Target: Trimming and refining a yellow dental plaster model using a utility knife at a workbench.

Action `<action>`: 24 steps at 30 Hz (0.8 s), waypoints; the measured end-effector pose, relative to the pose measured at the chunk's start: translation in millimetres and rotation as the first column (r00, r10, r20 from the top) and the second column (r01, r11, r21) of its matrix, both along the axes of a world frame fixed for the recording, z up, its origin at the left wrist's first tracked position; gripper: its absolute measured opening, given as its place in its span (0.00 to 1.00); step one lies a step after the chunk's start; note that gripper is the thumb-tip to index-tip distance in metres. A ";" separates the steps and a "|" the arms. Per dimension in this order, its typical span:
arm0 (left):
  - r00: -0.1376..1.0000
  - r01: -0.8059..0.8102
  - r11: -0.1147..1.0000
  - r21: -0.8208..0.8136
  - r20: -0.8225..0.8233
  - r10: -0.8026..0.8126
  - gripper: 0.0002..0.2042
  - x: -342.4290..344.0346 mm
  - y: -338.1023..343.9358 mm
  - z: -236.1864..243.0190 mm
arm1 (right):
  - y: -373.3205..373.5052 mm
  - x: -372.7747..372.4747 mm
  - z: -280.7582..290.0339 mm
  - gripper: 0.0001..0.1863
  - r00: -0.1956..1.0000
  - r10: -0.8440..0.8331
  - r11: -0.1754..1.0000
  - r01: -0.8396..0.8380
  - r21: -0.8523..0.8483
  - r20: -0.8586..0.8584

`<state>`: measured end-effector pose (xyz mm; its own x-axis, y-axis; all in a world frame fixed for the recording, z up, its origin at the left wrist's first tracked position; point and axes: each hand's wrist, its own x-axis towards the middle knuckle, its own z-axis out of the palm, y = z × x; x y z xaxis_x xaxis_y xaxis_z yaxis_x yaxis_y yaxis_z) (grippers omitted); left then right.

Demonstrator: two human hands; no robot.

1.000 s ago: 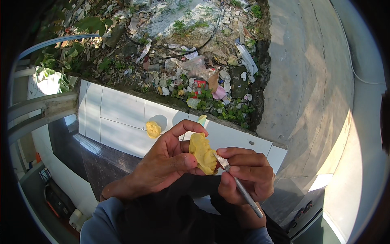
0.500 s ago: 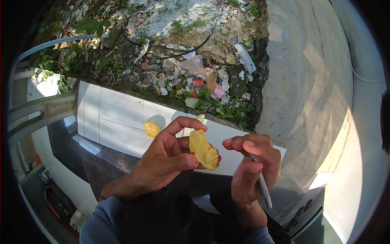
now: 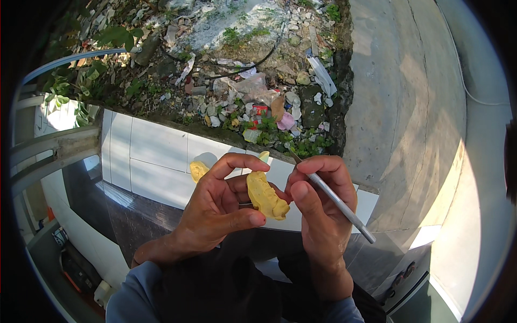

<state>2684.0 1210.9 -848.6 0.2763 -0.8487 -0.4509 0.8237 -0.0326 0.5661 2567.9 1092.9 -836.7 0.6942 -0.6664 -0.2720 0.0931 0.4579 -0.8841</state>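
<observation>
My left hand (image 3: pixel 212 207) grips a yellow moulded piece (image 3: pixel 264 191) with tooth-like ridges, like a dental cast, between thumb and fingers. My right hand (image 3: pixel 328 215) holds a slim silver craft knife (image 3: pixel 353 218) close at the piece's right, its blade raised above the fingers and pointing up and away from the piece. Behind my left fingers, a second yellow piece (image 3: pixel 198 170) lies on a white tiled ledge (image 3: pixel 156 148), and a pale yellow-green object (image 3: pixel 263 155) sits farther right, partly hidden.
A rough plot (image 3: pixel 247 54) of rubble, litter and weeds lies beyond the ledge. A cracked concrete path (image 3: pixel 404 107) and pale wall (image 3: pixel 479 161) run along the right. Railings (image 3: pixel 48 145) stand at the left, and a dark glossy surface (image 3: pixel 124 215) lies below the ledge.
The knife has come away from the yellow piece and now points upward. My right hand has swung right, then risen back toward the piece. The piece has shifted slightly up and left.
</observation>
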 end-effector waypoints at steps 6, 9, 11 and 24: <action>0.998 -0.001 1.000 0.004 -0.060 0.001 0.30 0.1 0.5 -2.5 | -1.8 -2.5 -6.3 0.19 0.991 -0.123 0.987 0.117 -0.108 -0.046; 0.997 0.004 1.000 0.005 -0.083 -0.004 0.30 0.1 -0.4 -1.6 | -2.2 -5.9 -5.8 0.17 0.992 -0.114 0.980 0.103 -0.171 -0.055; 0.996 0.014 1.000 0.004 -0.085 -0.014 0.30 -0.8 -2.2 -0.8 | -0.4 -0.9 0.7 0.17 0.982 -0.113 0.958 0.067 -0.279 -0.153; 1.000 0.017 0.999 0.036 0.002 -0.017 0.35 -0.8 0.7 -10.0 | -45.1 -71.2 -190.4 0.19 0.720 -0.221 0.636 -0.406 -0.657 -0.658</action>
